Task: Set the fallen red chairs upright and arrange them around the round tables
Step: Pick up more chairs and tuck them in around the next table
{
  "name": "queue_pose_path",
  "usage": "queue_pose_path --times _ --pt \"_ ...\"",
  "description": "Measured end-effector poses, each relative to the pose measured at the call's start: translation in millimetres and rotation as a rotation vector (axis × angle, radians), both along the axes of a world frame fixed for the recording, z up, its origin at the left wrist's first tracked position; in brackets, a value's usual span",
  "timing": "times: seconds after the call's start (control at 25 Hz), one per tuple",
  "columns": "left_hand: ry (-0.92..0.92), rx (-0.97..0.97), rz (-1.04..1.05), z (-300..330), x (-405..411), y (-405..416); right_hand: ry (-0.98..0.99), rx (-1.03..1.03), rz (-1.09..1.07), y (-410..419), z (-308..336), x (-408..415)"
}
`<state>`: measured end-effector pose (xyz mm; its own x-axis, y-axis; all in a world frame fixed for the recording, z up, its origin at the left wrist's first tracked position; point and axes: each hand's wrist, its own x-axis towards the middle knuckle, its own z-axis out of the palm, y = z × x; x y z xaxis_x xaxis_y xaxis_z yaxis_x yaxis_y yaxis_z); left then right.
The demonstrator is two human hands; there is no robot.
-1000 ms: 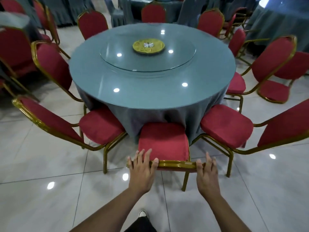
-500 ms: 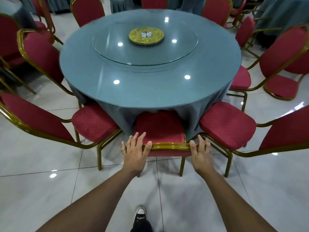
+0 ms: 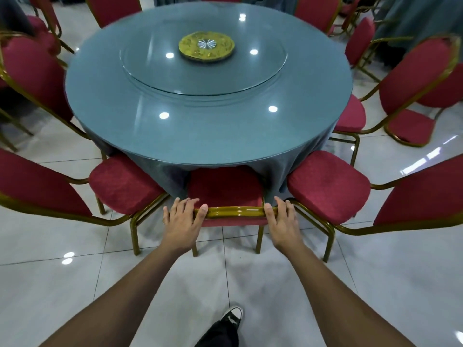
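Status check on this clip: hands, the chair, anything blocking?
Left hand and right hand both grip the gold top rail. Middle chair upright, seat partly under the tablecloth. Neighbouring chairs close on both sides, none blocking.

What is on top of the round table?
On the round table sits a glass turntable with a gold plate at its centre. The tablecloth hides everything underneath, including the table's base.

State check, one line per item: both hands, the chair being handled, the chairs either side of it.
left hand: grips top rail
right hand: grips top rail
middle chair: upright, seat partly under tablecloth
left neighbour chair: upright
right neighbour chair: upright
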<state>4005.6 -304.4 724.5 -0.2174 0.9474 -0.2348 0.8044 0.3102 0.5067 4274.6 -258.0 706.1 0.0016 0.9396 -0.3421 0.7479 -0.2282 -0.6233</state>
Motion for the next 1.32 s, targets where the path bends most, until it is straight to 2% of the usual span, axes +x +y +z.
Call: queue_pose_path --times 0.08,0.2,0.36,0.52,0.76,1.04,1.32 --pt "0.051 0.038 -0.015 13 16 -1 -0.003 -0.031 0.018 1 6 6" --pt "0.084 0.212 -0.155 32 54 7 0.055 -0.011 0.018 2 19 17" --pt "0.028 0.209 -0.299 50 128 38 0.041 0.106 -0.080 9 50 65" --pt "-0.049 0.294 -0.441 70 215 66 0.020 0.227 -0.216 8 80 145" --pt "-0.098 0.316 -0.585 88 370 90 0.040 0.314 -0.339 2 98 288" --pt "-0.100 0.292 -0.578 110 565 89 0.002 0.345 -0.442 -12 104 471" --pt "-0.166 0.263 -0.574 106 690 118 0.011 0.335 -0.387 27 95 586"
